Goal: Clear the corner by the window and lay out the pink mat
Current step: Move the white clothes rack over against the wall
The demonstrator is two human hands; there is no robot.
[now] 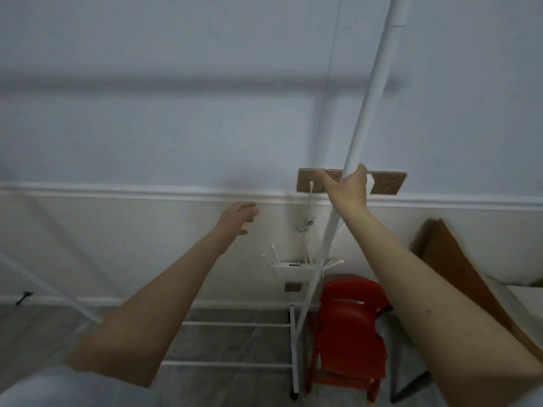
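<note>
A tall white rack stands in front of me, its right upright pole (373, 92) slanting up to the top of the view. My right hand (349, 186) grips this pole at about wall-socket height. My left hand (239, 214) reaches forward in mid-air left of the pole, fingers relaxed and holding nothing. The rack's low horizontal bars (235, 324) cross above the grey floor, and another white frame leg (58, 277) slants at the left. The pink mat is not in view.
A red plastic chair (349, 333) stands on the floor right of the rack's foot. A white router (293, 267) with a cable hangs on the wall below a brown socket strip (388, 182). A brown board (458, 259) leans at the right beside a white table edge (520, 298).
</note>
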